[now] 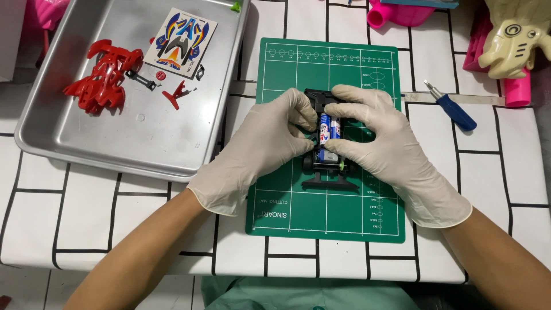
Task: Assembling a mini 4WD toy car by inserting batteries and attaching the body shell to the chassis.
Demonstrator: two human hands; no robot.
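Observation:
A black toy car chassis [328, 178] lies on a green cutting mat [327, 212] in the middle of the table. Two blue and white batteries [329, 131] sit side by side in the chassis. My left hand [258, 146], in a white glove, grips the chassis from the left with its fingertips at the batteries. My right hand [384, 143], also gloved, covers the chassis from the right, its thumb and fingers pressing on the batteries. Much of the chassis is hidden under both hands.
A metal tray [115, 138] at the upper left holds a red car body shell [103, 74], a sticker sheet [181, 41] and small red and black parts. A blue-handled screwdriver [453, 108] lies right of the mat. Pink and cream toys [511, 40] stand at the far right.

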